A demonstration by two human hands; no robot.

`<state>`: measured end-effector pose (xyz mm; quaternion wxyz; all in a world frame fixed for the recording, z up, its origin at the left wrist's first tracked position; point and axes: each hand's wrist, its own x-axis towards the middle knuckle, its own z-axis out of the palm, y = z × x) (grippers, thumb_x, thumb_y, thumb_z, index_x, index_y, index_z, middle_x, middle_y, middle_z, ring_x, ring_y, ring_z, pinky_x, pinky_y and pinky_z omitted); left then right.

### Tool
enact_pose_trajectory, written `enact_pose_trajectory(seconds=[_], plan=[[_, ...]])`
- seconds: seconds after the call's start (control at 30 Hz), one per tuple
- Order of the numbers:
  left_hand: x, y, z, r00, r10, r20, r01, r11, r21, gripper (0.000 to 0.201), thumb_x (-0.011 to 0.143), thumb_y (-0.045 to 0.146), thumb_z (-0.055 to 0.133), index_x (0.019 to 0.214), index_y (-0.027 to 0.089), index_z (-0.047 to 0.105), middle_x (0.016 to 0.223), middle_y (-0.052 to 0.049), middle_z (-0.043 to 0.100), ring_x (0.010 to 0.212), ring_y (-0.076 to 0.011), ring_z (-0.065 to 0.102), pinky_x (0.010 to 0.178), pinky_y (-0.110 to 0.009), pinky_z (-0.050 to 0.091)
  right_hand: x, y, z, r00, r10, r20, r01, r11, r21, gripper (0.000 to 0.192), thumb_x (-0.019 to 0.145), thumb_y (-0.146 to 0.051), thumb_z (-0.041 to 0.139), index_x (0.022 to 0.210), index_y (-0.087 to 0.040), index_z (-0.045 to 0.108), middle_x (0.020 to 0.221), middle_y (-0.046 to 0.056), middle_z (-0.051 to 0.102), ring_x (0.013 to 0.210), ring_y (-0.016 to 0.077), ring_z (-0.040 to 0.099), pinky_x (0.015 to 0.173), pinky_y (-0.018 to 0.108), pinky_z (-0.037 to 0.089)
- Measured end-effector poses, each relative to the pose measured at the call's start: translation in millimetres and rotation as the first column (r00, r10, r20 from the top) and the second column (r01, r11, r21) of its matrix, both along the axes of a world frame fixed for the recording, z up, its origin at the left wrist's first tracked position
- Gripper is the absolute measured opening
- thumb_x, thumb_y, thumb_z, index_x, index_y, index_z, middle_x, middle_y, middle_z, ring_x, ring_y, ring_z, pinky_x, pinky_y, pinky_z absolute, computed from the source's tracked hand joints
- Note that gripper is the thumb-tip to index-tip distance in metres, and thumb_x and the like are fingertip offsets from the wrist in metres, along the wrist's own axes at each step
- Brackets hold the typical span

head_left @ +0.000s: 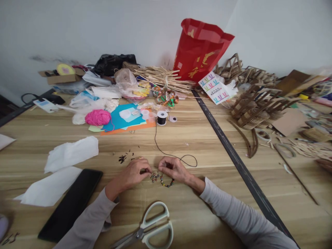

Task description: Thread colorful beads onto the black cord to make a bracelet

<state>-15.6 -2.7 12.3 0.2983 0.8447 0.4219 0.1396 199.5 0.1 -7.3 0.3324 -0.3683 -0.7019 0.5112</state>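
Observation:
Thumb and fingertips of my right hand (172,168) are pinched on a thin black cord. From below them a string of colored beads (167,185) curves down onto the table. My left hand (137,172) is closed in a pinch at the left edge of a small pile of loose round beads (155,176); whatever its fingertips hold is too small to make out. Behind my right hand the black cord (160,149) makes a loop and runs back to a spool (162,118). Short black pieces (122,158) lie scattered beyond my left hand.
White-handled scissors (155,224) lie near the front edge. To the left are a black flat case (71,205) and white paper sheets (72,154). Pink yarn (98,117), a red bag (201,50) and wooden sticks (163,76) stand behind. Small woven baskets (252,112) crowd the right.

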Motion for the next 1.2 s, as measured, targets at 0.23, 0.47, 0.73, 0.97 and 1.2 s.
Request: enact_pose_trajectory(seconds=[0.23, 0.47, 0.73, 0.97, 1.2], plan=[[-2.2, 0.2, 0.0, 1.0, 0.009, 0.027, -0.009, 1.0, -0.001, 0.01, 0.078, 0.009, 0.063, 0.075, 0.016, 0.071, 0.079, -0.005, 0.068, 0.081, -0.019, 0.06, 0.078, -0.03, 0.042, -0.7, 0.0, 0.0, 1.0, 0.0, -0.018, 0.0, 1.0, -0.023, 0.016, 0.08, -0.028, 0.063, 0.074, -0.013, 0.061, 0.064, -0.001, 0.056, 0.056, 0.0082, 0.045, 0.051, 0.019, 0.034], [-2.1, 0.7, -5.6, 1.0, -0.03, -0.003, 0.031, 0.997, 0.077, 0.011, 0.079, 0.011, 0.062, 0.075, 0.016, 0.071, 0.076, -0.005, 0.067, 0.079, -0.0193, 0.059, 0.077, -0.031, 0.042, -0.6, 0.6, -0.5, 0.999, -0.003, -0.038, 0.001, 0.999, -0.054, 0.019, 0.079, -0.03, 0.065, 0.075, -0.013, 0.06, 0.063, -0.002, 0.053, 0.055, 0.0081, 0.044, 0.051, 0.019, 0.034], [4.3, -1.7, 3.4, 0.981, 0.123, 0.151, -0.112, 0.991, -0.079, 0.008, 0.075, 0.013, 0.063, 0.073, 0.015, 0.07, 0.075, -0.004, 0.069, 0.075, -0.0174, 0.062, 0.074, -0.028, 0.046, -0.5, -0.1, 4.8, 1.0, 0.011, 0.006, -0.011, 1.0, -0.004, 0.017, 0.081, -0.028, 0.062, 0.074, -0.013, 0.061, 0.063, -0.001, 0.055, 0.056, 0.0082, 0.044, 0.051, 0.018, 0.034], [12.0, -1.0, -6.5, 0.856, 0.34, 0.389, -0.208, 0.916, -0.343, 0.012, 0.072, 0.024, 0.066, 0.074, 0.012, 0.069, 0.071, -0.005, 0.071, 0.067, -0.0161, 0.063, 0.063, -0.025, 0.05, 0.7, 1.0, 0.3, 1.0, 0.022, -0.011, -0.023, 0.999, -0.043, 0.022, 0.083, -0.033, 0.06, 0.076, -0.013, 0.059, 0.063, -0.002, 0.051, 0.056, 0.0081, 0.042, 0.051, 0.019, 0.032], [11.0, 3.0, -15.2, 0.786, 0.401, 0.471, -0.179, 0.876, -0.447, 0.015, 0.068, 0.026, 0.07, 0.076, 0.013, 0.07, 0.073, -0.005, 0.074, 0.068, -0.0175, 0.066, 0.067, -0.028, 0.053, -0.4, -0.3, 3.4, 0.999, 0.026, -0.018, -0.028, 0.998, -0.065, 0.024, 0.082, -0.036, 0.062, 0.075, -0.013, 0.058, 0.06, -0.003, 0.048, 0.054, 0.0079, 0.04, 0.051, 0.019, 0.032]])
